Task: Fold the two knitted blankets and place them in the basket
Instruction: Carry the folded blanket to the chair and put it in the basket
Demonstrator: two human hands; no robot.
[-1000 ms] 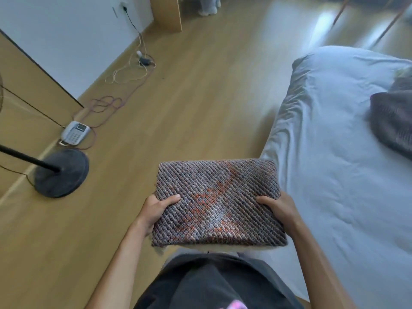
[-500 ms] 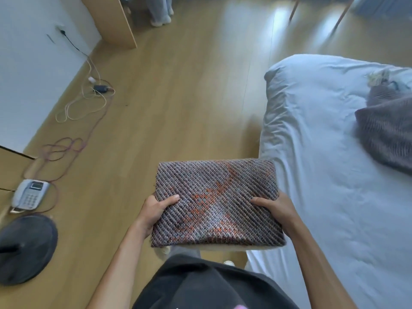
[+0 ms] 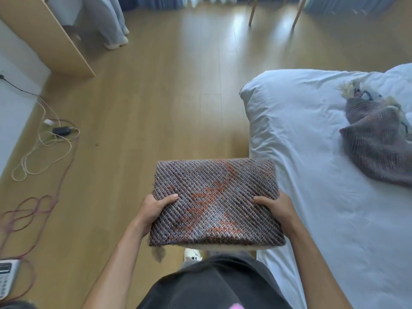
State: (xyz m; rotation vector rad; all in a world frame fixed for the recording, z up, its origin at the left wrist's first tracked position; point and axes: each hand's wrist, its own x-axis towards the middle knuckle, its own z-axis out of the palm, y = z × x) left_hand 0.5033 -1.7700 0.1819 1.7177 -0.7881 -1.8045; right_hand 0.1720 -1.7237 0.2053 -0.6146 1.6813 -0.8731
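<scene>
A folded knitted blanket (image 3: 214, 197), grey-purple with orange patches, is held flat in front of my body above the floor. My left hand (image 3: 153, 210) grips its left edge, thumb on top. My right hand (image 3: 276, 208) grips its right edge the same way. A second knitted blanket (image 3: 376, 150), grey-purple with pale fringe, lies crumpled and unfolded on the bed at the right. No basket is in view.
A bed with a white sheet (image 3: 312, 163) fills the right side. Loose cables (image 3: 44, 148) and a desk phone (image 3: 6, 277) lie on the wooden floor at left. A wooden panel (image 3: 55, 41), another person's legs (image 3: 109, 21) and chair legs (image 3: 253, 10) stand at the back.
My view has swung right and away from the wall: the lamp base has left the frame and more of the bed shows. Both hands keep the same grip on the folded blanket.
</scene>
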